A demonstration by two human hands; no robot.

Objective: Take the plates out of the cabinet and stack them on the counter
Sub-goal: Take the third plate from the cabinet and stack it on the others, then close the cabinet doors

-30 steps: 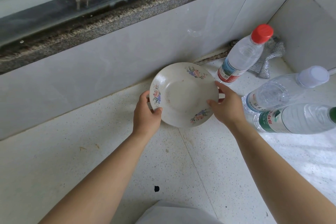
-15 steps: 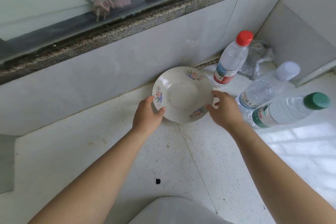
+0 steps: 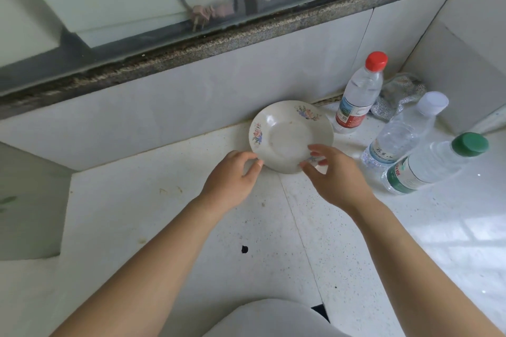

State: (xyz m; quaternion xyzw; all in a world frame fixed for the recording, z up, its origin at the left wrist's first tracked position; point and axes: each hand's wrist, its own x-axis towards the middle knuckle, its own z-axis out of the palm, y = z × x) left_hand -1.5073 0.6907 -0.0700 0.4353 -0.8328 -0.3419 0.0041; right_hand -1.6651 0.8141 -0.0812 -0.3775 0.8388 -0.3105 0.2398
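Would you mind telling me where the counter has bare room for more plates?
The counter is bare left of the plate, toward the wall step, and in front of it, between the forearms. It is crowded right of the plate: three bottles and a mesh cloth.

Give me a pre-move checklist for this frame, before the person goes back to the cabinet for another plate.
1. Plate set down on the counter: ok, it looks flat.
2. Left hand clear of the plate: cannot tell, fingertips sit at the rim.
3. Right hand released: ok, fingers spread open near the rim.
4. Room beside the red-capped bottle: ok, a gap shows.
5. Other plates stacked: not ok, only one here.
6. Cabinet: cannot tell, out of view.
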